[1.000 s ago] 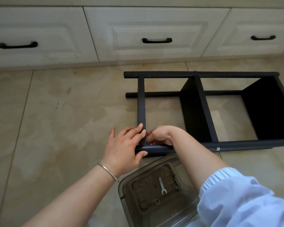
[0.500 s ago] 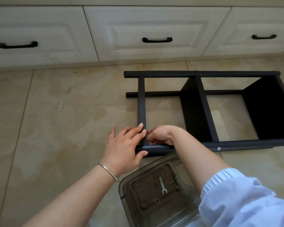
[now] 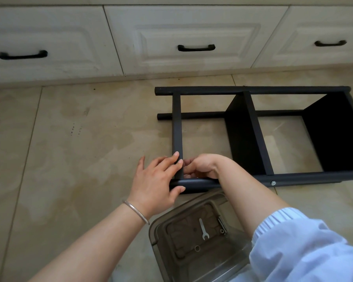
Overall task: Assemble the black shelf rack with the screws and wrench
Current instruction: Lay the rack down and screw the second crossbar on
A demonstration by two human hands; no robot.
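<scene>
We see the shelf rack (image 3: 257, 137) in matt black. The wrench (image 3: 203, 228) looks like bright metal, inside a smoky clear-plastic bin (image 3: 161, 224) on the glossy tiled floor (image 3: 80, 139).

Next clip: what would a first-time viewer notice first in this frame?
The black rack lying on its side on the tiled floor before white cabinets. Both hands meet at its near left corner: the left hand grips the crossbar and near tube, and the right hand curls in against the joint. Just below, a clear bin holds a small wrench.
</scene>
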